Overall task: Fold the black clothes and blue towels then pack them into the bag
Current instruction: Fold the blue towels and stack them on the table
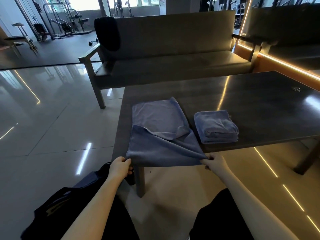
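A soft, lightweight blue towel (161, 135), spread at 7 o'clock on the table (251, 101), is pinched at its near corners by the left hand (119, 168) and right hand (214, 163); corners are judged the surest hold.

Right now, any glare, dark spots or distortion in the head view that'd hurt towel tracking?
Head view: light strips streak glare across the glossy dark table; head view top: windows blown out, black garment on the grey bench and black bag lower-left lose detail in shadow; head view edges bend, wide-angle; half-spread blue towel and folded blue towel look sharp.
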Demonstrator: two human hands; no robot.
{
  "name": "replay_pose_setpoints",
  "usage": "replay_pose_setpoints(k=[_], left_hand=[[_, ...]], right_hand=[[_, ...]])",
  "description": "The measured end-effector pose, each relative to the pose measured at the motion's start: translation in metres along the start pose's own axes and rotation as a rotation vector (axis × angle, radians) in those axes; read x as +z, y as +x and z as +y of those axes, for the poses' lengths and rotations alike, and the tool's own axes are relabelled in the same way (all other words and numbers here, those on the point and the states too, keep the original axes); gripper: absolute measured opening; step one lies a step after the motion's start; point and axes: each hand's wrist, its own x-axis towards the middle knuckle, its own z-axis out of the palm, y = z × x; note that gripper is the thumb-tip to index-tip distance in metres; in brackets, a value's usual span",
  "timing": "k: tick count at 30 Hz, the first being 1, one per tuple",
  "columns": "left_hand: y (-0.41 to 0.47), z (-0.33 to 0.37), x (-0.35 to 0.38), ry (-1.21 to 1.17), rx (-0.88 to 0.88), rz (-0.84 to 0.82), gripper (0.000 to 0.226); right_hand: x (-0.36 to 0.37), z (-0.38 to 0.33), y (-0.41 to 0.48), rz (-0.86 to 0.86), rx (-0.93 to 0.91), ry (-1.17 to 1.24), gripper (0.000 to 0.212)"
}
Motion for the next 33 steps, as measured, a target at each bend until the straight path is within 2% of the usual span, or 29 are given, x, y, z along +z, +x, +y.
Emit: replay_pose_setpoints(k=[3,6,9,12,15,17,22,28,33], left_hand=[[0.0,0.0,0.001,-0.014,-0.028,-0.011,0.016],[0.0,0.001,0.002,-0.019,-0.051,-0.019,0.017],[0.001,0.001,0.002,0.009,-0.045,0.002,0.018],[0.003,0.003,-0.001,0.112,-0.01,0.047,0.021],[0.008,0.009,-0.005,0.218,0.054,0.121,0.022],[0.013,0.018,-0.005,0.239,0.112,0.15,0.019],[0.041,0.044,0.004,0.351,0.303,0.16,0.02],[0.087,0.066,0.015,0.539,0.423,0.123,0.044],[0.12,0.076,0.022,0.616,0.349,0.078,0.051]], right_hand=[[0.005,-0.003,0.001,-0.076,0.119,0.147,0.008],[0.009,-0.004,-0.001,-0.143,0.222,0.28,0.023],[0.011,-0.003,-0.001,-0.046,0.247,0.307,0.023],[0.01,-0.004,-0.001,0.09,0.169,0.089,0.019],[0.01,-0.014,-0.001,0.251,-0.016,-0.22,0.029],[0.014,-0.025,0.002,0.351,-0.153,-0.291,0.027],[0.033,-0.063,0.028,0.361,-0.458,-0.433,0.014],[0.05,-0.103,0.085,0.164,-0.328,-0.733,0.037],[0.057,-0.096,0.118,0.082,-0.226,-0.898,0.026]])
